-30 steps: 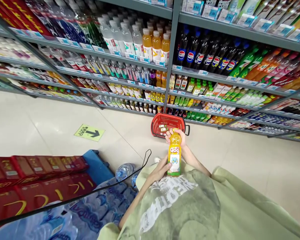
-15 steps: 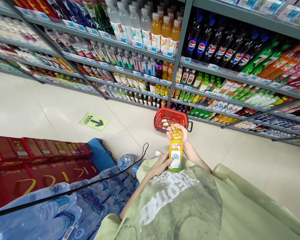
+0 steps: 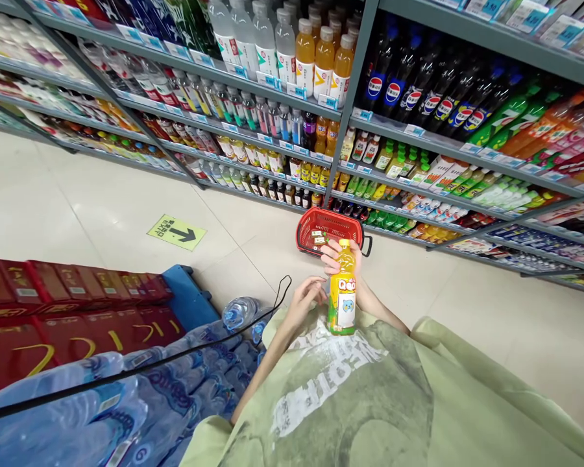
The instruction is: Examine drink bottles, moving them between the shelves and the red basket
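An orange juice bottle (image 3: 345, 285) with a yellow cap, a "Qoo" label and a blue cartoon face stands nearly upright in front of my shirt. Behind its neck and upper body is my right hand (image 3: 331, 257), which holds it, the fingers showing on the left side. My left hand (image 3: 307, 298) is just left of the bottle, apart from it and holding nothing, with its fingers loosely bent. Beyond the hands, a red shopping basket (image 3: 304, 227) with a black handle sits on the floor, a few small packets (image 3: 318, 237) inside.
Drink shelves (image 3: 292, 104) run across the far side, filled with bottles. At the left stand red boxes (image 3: 78, 324), a blue pallet (image 3: 187, 292) and packs of bottled water (image 3: 126, 402). A black cord (image 3: 141, 373) crosses there. A green arrow sign (image 3: 178, 232) marks the floor.
My left hand has let go of the bottle's lower side and moved left and up. My right hand's fingers have loosened from around the cap and stretched out behind the neck.
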A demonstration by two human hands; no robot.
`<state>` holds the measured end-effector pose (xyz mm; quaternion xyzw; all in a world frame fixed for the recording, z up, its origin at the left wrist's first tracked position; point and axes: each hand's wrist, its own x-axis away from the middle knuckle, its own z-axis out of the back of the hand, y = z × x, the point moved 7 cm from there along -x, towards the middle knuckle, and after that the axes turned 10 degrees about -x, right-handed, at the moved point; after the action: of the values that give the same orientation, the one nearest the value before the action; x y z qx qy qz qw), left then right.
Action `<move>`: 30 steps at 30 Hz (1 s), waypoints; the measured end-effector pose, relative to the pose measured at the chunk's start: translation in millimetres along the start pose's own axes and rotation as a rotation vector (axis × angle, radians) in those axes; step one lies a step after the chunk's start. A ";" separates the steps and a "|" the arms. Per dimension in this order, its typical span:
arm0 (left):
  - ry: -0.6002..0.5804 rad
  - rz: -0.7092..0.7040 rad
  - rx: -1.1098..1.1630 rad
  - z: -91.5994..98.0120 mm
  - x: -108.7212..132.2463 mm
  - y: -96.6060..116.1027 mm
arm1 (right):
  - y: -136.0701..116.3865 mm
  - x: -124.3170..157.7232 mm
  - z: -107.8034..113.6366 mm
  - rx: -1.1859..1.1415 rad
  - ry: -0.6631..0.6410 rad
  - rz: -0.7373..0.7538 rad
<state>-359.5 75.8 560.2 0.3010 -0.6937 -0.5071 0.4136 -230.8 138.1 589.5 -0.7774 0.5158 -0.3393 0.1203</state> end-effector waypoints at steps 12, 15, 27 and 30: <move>-0.117 0.023 0.028 -20.1 15.7 6.3 | 8.9 1.1 1.5 -0.179 -0.022 0.011; -0.099 0.019 0.006 -18.6 15.5 2.7 | 11.5 -0.5 -4.9 -0.270 -0.035 -0.073; -0.023 0.054 0.087 -10.4 17.1 -20.2 | 28.9 -3.8 -20.1 0.172 0.095 -0.162; -0.022 0.055 0.091 -9.9 18.8 -17.4 | 23.5 -2.1 -25.8 0.257 0.092 -0.104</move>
<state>-359.7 50.3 550.1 0.2948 -0.7285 -0.4666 0.4058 -265.1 133.9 595.1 -0.7650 0.4319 -0.4435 0.1774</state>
